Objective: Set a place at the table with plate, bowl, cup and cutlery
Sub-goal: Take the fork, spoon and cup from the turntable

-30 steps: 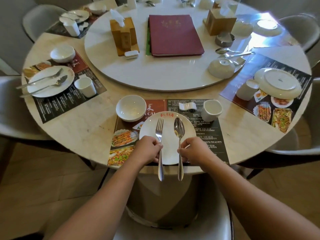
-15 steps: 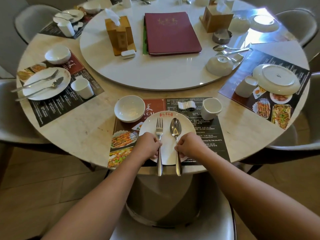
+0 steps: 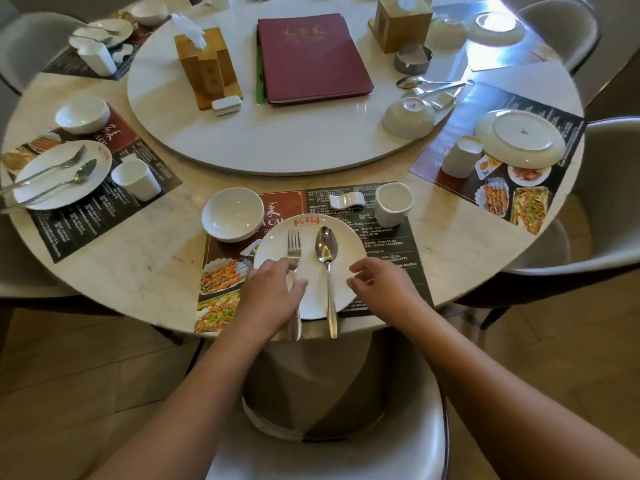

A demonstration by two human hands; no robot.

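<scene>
Round marble table point(image 3: 138, 271), viewed from above at its near edge. A large white round turntable point(image 3: 277, 143) lies on the middle of the top. Printed placemats lie flat on the stone around the turntable: a near placemat point(image 3: 391, 247) reaching the table's front edge, a left placemat point(image 3: 86, 223), a right placemat point(image 3: 502, 98) and a far-left placemat point(image 3: 59, 64), each apart from its neighbours with bare marble between them.

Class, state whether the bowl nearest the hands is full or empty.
Empty: the bowl stands upright, and its bare white inside shows all the way down.
</scene>
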